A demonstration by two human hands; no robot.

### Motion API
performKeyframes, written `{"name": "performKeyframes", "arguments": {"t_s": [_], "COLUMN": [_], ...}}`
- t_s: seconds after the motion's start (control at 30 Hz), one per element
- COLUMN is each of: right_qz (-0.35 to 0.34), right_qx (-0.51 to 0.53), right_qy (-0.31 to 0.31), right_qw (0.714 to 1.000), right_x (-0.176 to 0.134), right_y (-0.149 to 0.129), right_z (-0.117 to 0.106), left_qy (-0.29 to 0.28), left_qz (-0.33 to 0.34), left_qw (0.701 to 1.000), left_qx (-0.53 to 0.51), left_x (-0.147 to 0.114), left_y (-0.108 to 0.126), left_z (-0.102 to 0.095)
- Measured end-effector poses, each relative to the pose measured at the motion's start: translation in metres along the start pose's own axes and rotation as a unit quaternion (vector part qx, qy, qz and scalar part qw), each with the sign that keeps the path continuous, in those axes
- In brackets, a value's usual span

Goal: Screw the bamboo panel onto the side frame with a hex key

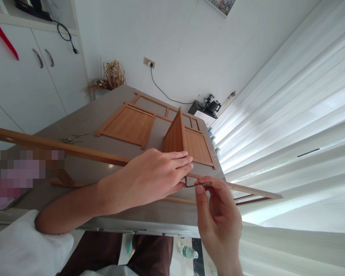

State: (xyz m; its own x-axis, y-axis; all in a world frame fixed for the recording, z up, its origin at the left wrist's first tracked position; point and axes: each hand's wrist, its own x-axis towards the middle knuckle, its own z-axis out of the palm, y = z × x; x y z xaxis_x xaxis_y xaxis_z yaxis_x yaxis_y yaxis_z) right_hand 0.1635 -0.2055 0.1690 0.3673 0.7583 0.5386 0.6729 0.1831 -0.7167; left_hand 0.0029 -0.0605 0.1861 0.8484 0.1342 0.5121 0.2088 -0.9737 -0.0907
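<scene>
My right hand (220, 216) pinches a thin L-shaped hex key (201, 184) between thumb and fingers. The key's short end meets a screw (186, 179) at the near edge of the wooden parts. My left hand (158, 170) lies over the near end of an upright wooden panel (174, 134), fingers together and pressed against it, the thumb below by the key. A long wooden frame (103, 156) runs beneath my left forearm and on to the right past my right hand. My left hand partly hides the joint between panel and frame.
On the grey table (109, 103) lie a flat wooden panel (129, 124), another panel (199, 143) and a slatted frame (152, 100). Several loose screws (67, 140) rest at the left. A person, blurred out, is at the far left. White curtains (276, 126) hang along the right.
</scene>
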Motion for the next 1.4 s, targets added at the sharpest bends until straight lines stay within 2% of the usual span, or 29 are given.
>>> {"name": "performKeyframes", "arguments": {"t_s": [0.77, 1.07, 1.4], "right_qz": [-0.013, 0.002, 0.024], "right_qx": [-0.003, -0.002, -0.050], "right_qy": [-0.013, -0.023, -0.052], "right_qw": [1.000, 1.000, 0.997], "right_x": [0.004, 0.004, 0.013], "right_y": [-0.003, -0.006, -0.016], "right_z": [-0.002, -0.003, -0.009], "left_qy": [0.018, 0.018, 0.021], "left_qz": [-0.001, 0.000, -0.003], "left_qw": [1.000, 1.000, 1.000], "left_qx": [-0.006, -0.006, -0.018], "left_x": [0.003, 0.001, 0.002], "left_y": [0.001, 0.001, 0.003], "left_z": [-0.002, 0.000, -0.003]}}
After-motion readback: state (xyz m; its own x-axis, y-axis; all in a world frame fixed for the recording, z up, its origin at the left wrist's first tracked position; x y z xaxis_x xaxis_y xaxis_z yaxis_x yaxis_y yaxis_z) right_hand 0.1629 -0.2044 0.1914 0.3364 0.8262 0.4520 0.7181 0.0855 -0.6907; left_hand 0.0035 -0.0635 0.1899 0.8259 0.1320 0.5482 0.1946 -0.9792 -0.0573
